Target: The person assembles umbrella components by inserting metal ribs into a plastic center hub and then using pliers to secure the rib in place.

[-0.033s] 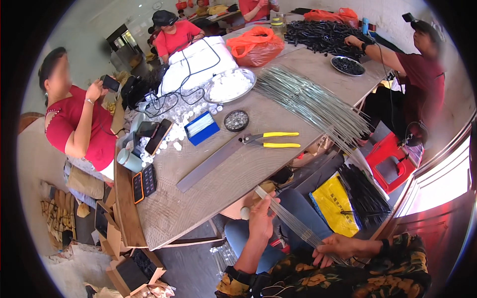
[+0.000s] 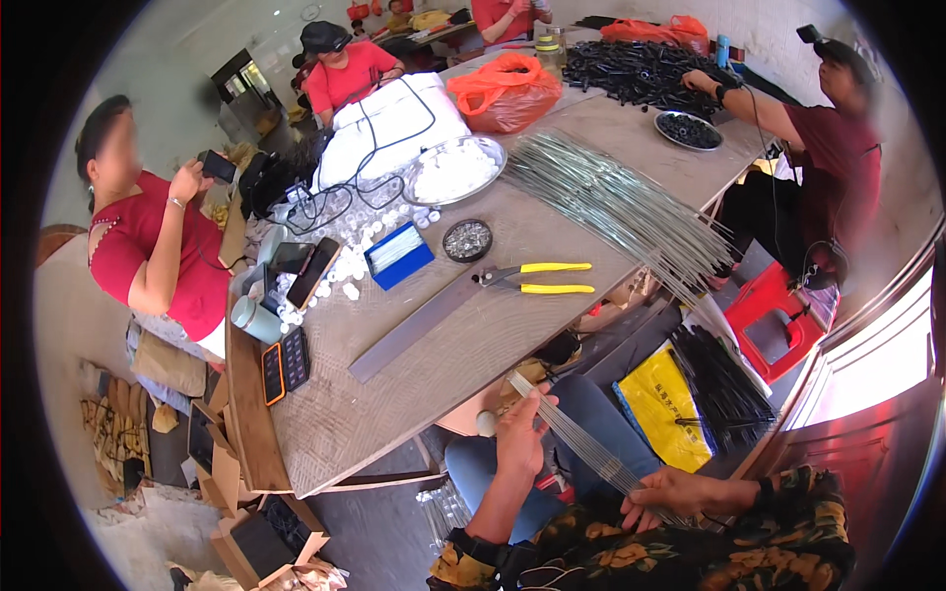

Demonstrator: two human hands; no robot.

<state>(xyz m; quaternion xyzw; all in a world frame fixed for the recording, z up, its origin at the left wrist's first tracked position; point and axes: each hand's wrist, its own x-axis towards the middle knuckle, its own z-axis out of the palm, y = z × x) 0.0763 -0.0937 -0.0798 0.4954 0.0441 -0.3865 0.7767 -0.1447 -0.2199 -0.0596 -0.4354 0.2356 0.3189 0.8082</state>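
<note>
Over my lap, beyond the table's near edge, a bundle of thin metal rods (image 2: 583, 439) slants between my two hands. My left hand (image 2: 519, 441) is closed round its far end, and the rod tips stick out past the fingers. Lower down to the right, my right hand (image 2: 662, 495) grips the near part of the same bundle. On the table ahead lie cutting pliers (image 2: 555, 277) with yellow handles, their jaws at one end of a flat metal strip (image 2: 414, 328). A large heap of similar long rods (image 2: 616, 197) lies beyond, overhanging the table's right edge.
A blue box (image 2: 402, 259) of thin sticks and a round dish (image 2: 467, 239) of small pieces stand mid-table. Phones (image 2: 313, 272) lie left. A yellow bag (image 2: 662, 406) and black rods (image 2: 719, 394) are at my right, near a red stool (image 2: 774, 325). Several people sit around the table.
</note>
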